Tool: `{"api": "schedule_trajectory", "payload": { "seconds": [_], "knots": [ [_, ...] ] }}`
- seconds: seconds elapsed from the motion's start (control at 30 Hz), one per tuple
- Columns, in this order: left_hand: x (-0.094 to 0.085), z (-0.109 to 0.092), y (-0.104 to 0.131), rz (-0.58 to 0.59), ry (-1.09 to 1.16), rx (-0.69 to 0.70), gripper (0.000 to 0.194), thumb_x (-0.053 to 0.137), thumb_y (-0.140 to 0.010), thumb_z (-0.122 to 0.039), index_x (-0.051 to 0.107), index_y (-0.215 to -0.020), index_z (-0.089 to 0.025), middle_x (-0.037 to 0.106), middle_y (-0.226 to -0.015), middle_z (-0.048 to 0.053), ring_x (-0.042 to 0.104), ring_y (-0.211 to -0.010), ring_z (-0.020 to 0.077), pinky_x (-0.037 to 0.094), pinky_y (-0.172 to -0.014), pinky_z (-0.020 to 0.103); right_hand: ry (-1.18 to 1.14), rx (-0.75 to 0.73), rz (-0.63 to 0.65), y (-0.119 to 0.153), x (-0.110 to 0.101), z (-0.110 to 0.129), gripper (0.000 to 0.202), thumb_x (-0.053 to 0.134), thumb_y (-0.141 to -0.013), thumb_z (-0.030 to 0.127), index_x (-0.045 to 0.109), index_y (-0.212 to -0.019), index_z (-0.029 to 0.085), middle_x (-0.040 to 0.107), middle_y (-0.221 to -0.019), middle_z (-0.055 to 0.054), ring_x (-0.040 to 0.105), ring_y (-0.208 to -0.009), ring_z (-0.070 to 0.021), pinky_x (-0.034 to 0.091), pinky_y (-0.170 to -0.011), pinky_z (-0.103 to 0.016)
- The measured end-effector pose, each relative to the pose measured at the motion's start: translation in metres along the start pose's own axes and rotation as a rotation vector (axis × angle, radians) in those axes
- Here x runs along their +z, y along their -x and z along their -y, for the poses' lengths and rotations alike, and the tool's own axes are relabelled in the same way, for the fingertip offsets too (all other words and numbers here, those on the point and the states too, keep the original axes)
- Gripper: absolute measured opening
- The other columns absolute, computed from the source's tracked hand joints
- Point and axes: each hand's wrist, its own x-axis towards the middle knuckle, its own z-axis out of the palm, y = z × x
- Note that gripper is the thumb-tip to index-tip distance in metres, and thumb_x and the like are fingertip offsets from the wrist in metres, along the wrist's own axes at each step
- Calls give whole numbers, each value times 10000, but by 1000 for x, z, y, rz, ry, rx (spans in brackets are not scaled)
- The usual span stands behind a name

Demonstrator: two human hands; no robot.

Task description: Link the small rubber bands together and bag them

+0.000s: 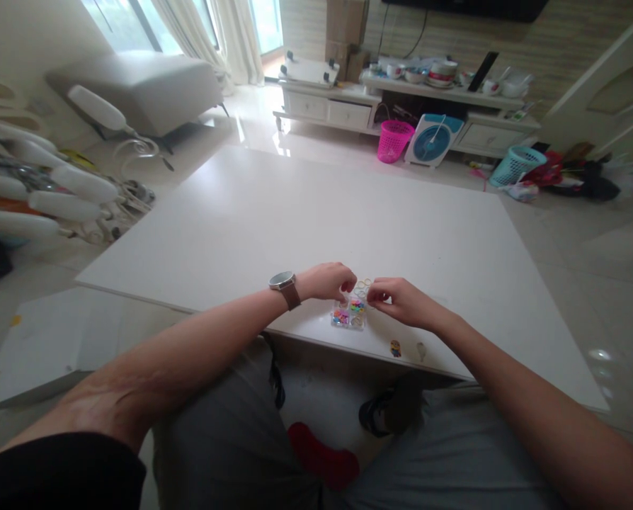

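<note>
A small clear compartment box [349, 314] lies near the front edge of the white table, with colourful little pieces in two compartments and pale rings in another. My left hand [333, 280] hangs over its upper left compartment, fingers curled down; what they hold, if anything, is too small to tell. Just right of the box is my right hand [394, 299], its fingers pressed together, their contents hidden. Several thin rings [364, 285] lie on the table between my hands, beyond the box.
A small yellow and blue cartoon figure [396, 348] and a pale, key-like item [421, 350] lie at the front edge of the white table [338, 205]. Beyond it on the floor stand a pink basket [394, 140] and a blue fan [434, 141].
</note>
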Motion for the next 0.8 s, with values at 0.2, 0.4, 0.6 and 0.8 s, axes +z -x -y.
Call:
{"api": "schedule_trajectory", "payload": {
  "seconds": [0.2, 0.4, 0.6, 0.8],
  "knots": [
    [2, 2, -1, 69, 51, -32, 127, 726, -729, -263, 706, -843, -212, 709, -825, -10, 607, -722, 130, 382, -623, 233, -39, 18, 58, -2, 5, 2, 108, 576, -862, 158, 669, -806, 166, 636, -756, -21, 551, -683, -133, 403, -644, -242],
    [1, 8, -1, 50, 91, 27, 175, 740, -717, -309, 712, -858, -209, 714, -836, -6, 603, -703, 123, 387, -615, 227, 11, 31, 117, -5, 19, 6, 94, 589, -836, 131, 677, -828, 164, 642, -731, -17, 541, -654, -129, 384, -625, -239],
    [4, 4, -2, 21, 43, 59, 81, 691, -736, -221, 716, -813, -227, 711, -811, -19, 606, -711, 122, 379, -615, 229, 84, 20, 109, -6, 17, 8, 79, 591, -842, 147, 664, -819, 161, 640, -746, -22, 538, -670, -129, 381, -640, -239],
    [-3, -1, 0, 14, 10, 48, 110, 649, -734, -160, 724, -776, -229, 713, -783, -21, 593, -677, 115, 369, -606, 236, 126, 103, 15, -2, -2, 1, 96, 576, -854, 187, 658, -807, 173, 642, -756, -16, 543, -679, -130, 380, -647, -238]
  ]
}}
